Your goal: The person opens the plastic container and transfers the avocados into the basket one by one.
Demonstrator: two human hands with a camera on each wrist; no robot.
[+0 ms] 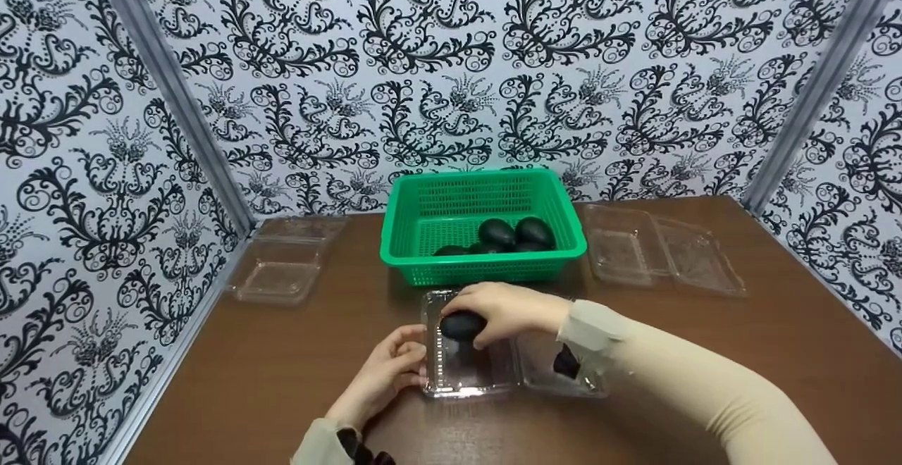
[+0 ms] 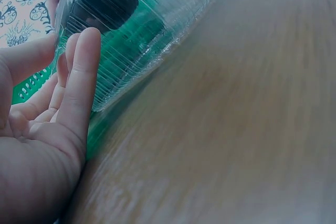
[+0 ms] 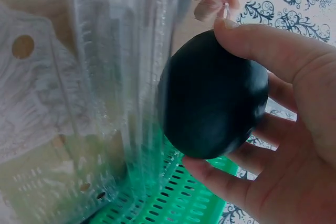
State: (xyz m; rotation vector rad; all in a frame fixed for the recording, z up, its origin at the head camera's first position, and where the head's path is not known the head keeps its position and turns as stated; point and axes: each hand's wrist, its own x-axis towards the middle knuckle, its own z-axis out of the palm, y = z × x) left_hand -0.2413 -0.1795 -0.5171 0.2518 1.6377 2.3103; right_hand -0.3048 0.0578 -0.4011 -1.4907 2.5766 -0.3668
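Observation:
My right hand (image 1: pixel 504 310) holds a smooth black egg (image 3: pixel 212 98), with thumb and fingers around its sides. The egg is over the tray half of an open clear plastic clamshell box (image 1: pixel 468 380). Its lid (image 1: pixel 542 380) lies folded out to the right, partly hidden by my right forearm. At the box's left side is my left hand (image 1: pixel 394 366), its fingers extended and touching the clear wall, as the left wrist view (image 2: pixel 52 108) shows. Behind the box stands a green plastic basket (image 1: pixel 486 268) with several more black eggs (image 1: pixel 497 232) inside.
Another open clear clamshell box (image 1: pixel 278 275) lies at the table's left, and one more (image 1: pixel 627 246) right of the basket. All rest on a brown table (image 1: pixel 282 380). Patterned walls (image 1: pixel 451 98) enclose the back and sides.

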